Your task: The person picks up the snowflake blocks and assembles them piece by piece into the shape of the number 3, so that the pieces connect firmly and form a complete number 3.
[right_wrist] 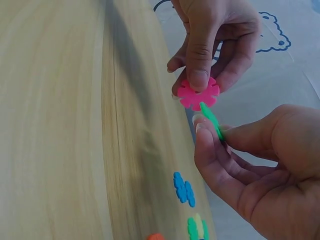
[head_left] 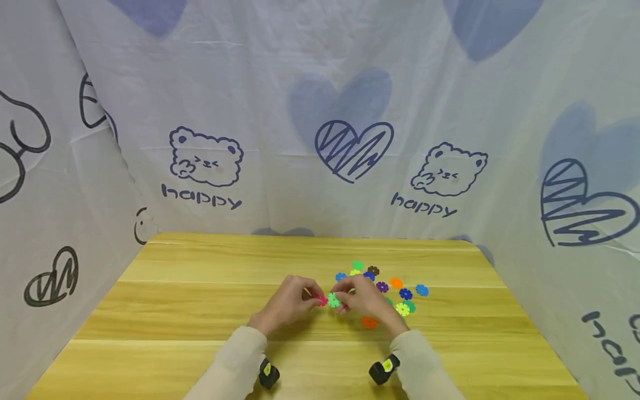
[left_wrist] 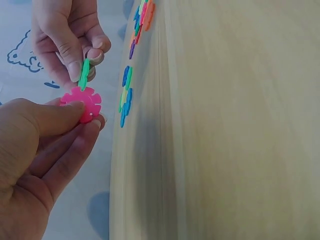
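Observation:
My left hand [head_left: 290, 300] pinches a pink notched plastic disc [left_wrist: 90, 104] between thumb and fingers. Facing it, my right hand [head_left: 367, 303] pinches a green notched disc [right_wrist: 212, 121] turned edge-on to the pink one. In both wrist views the two discs meet at their rims; I cannot tell whether a notch of one is seated in the other. Both hands are held up above the wooden table [head_left: 200, 311], near its middle.
Several loose notched discs lie on the table around and behind the right hand, among them an orange disc [head_left: 369, 323], a yellow disc [head_left: 402, 309], a dark blue disc [head_left: 405, 294] and a brown disc [head_left: 373, 270]. A printed white curtain [head_left: 280, 183] encloses the table's back and sides.

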The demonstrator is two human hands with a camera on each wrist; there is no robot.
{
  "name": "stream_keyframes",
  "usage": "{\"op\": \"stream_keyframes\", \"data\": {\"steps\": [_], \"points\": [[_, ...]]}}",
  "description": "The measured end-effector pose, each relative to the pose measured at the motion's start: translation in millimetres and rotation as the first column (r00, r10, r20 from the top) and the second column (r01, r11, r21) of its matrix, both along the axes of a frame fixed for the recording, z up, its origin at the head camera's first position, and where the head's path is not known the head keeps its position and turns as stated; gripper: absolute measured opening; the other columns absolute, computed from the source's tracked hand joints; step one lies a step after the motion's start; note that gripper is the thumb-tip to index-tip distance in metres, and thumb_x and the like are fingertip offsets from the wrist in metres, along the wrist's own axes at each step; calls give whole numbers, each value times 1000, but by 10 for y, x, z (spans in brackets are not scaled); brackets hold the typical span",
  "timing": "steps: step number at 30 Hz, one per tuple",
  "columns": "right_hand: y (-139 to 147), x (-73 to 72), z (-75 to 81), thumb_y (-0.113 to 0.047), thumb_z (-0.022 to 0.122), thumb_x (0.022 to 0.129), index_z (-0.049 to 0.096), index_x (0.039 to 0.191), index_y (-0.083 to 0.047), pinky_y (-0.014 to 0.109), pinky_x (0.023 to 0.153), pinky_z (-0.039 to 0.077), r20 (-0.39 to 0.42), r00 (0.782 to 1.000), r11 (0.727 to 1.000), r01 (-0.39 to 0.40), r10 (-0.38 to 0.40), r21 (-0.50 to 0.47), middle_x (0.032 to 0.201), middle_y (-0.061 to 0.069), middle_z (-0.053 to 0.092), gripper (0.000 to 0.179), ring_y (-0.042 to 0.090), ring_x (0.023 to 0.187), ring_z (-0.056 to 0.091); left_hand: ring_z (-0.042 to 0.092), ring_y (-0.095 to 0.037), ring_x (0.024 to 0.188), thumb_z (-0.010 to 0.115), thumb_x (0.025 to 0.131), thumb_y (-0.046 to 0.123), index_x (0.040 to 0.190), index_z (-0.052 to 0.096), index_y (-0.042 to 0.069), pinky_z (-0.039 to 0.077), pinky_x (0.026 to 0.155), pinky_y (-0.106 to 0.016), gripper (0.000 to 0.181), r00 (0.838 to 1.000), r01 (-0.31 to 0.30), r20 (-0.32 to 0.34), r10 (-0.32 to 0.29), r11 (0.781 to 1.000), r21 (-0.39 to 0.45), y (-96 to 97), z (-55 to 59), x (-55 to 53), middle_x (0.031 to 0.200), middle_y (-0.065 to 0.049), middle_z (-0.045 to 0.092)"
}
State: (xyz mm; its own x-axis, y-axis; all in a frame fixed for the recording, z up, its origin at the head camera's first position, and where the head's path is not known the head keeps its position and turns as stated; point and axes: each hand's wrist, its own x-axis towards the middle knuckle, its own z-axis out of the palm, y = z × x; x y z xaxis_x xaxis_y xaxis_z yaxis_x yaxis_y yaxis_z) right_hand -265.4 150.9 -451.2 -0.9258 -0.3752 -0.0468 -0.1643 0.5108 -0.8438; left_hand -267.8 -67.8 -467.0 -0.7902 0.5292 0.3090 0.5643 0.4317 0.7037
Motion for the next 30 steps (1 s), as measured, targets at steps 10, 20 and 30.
{"op": "stream_keyframes", "data": {"steps": [10,20,30], "points": [[-32,2,-16,0,60,101,72,112,5,38,70,65,26,999,1000,26,-26,-17,90,15,74,17,18,69,73,76,-17,78,76,91,0,90,79,4,58,68,-17,5,999,-35,-13,35,999,-4,2,14,12,91,-8,80],[-68,5,-6,1,63,100,72,114,10,44,71,65,16,999,994,39,-37,-98,95,24,76,19,22,70,75,75,-20,73,76,88,-6,86,80,3,57,65,-17,10,995,-60,-74,63,997,37,18,15,27,83,-9,79],[-130,17,-16,4,63,98,73,111,11,41,69,65,23,997,989,76,-74,-125,99,24,77,17,20,70,75,70,-14,65,75,85,-10,81,79,4,55,61,-17,15,983,-117,-138,124,991,59,62,11,40,77,-7,77]]}}
